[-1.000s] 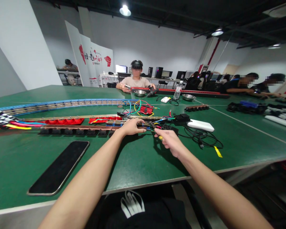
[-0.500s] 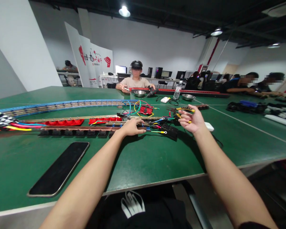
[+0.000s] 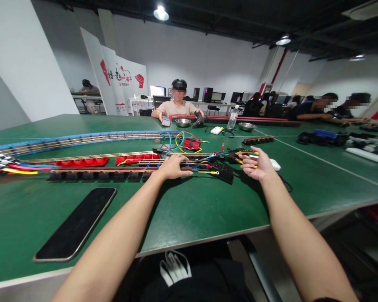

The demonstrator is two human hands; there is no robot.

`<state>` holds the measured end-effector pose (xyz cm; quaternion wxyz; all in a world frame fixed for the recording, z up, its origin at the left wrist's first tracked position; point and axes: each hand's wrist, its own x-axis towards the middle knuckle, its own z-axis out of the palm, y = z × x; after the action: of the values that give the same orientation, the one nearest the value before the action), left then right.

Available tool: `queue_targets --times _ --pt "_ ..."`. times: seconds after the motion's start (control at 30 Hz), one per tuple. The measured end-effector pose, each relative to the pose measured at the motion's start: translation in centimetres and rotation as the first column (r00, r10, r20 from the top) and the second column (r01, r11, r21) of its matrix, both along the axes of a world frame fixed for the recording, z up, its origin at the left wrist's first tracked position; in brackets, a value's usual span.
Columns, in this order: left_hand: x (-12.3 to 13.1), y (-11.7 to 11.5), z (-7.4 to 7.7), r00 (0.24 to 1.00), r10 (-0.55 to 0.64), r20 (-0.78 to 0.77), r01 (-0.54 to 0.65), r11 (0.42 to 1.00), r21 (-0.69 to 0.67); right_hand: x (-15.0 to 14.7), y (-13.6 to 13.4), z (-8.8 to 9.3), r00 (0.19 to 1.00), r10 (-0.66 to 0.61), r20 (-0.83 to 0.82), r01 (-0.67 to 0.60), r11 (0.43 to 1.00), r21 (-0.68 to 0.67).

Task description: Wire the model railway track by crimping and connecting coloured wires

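Note:
My left hand (image 3: pixel 174 167) lies over the long black rail strip (image 3: pixel 135 174) with copper-coloured bars, thumb in front and fingers behind it, gripping it near its right end. Coloured wires leave that end, among them a green-yellow wire with a ring terminal (image 3: pixel 216 173). A flat black end piece (image 3: pixel 226 174) sits there too. My right hand (image 3: pixel 257 164) is closed round yellow-and-black-handled pliers (image 3: pixel 253 153). Their dark jaws point left over the black parts at the rail's end; whether they touch anything I cannot tell.
A phone (image 3: pixel 77 222) lies near the front edge. Behind the rail are red holders (image 3: pixel 78 162), a curved blue track (image 3: pixel 91 137) and a red block with wires (image 3: pixel 191 144). Farther back stand a bottle (image 3: pixel 232 118), metal bowls (image 3: pixel 183 122) and a seated person (image 3: pixel 176 107).
My right hand has lowered and turned the pliers, so their jaws show less against the black parts. My left hand keeps its place on the rail. The view has shifted slightly.

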<state>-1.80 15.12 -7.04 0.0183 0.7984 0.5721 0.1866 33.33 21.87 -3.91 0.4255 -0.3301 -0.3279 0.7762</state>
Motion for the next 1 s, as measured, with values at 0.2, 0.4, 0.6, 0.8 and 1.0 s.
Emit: queue_targets --times 0.2,0.4,0.6,0.8,1.0 --pt "0.3 -0.1 -0.2 0.997 0.076 -0.002 -0.075 0.996 0.056 -0.2 -0.2 0.1 0.999 -0.025 -0.032 0.023 0.997 -0.077" --pt "0.7 -0.2 -0.3 0.987 0.132 -0.094 -0.130 0.991 0.031 -1.1 -0.4 -0.2 0.999 -0.030 -0.030 0.029 0.998 -0.058" --pt "0.7 -0.3 -0.3 0.985 0.130 -0.113 -0.127 0.991 0.033 -1.1 -0.6 0.0 1.000 -0.011 -0.012 0.011 1.000 0.003" --pt "0.7 -0.2 -0.4 0.987 0.131 -0.099 -0.129 0.991 0.022 -1.6 -0.6 -0.1 0.999 0.012 0.045 -0.014 0.999 0.039" --pt "0.7 -0.3 -0.3 0.985 0.128 -0.113 -0.125 0.992 0.031 -1.8 -0.7 0.0 1.000 -0.018 0.008 0.018 1.000 0.017"
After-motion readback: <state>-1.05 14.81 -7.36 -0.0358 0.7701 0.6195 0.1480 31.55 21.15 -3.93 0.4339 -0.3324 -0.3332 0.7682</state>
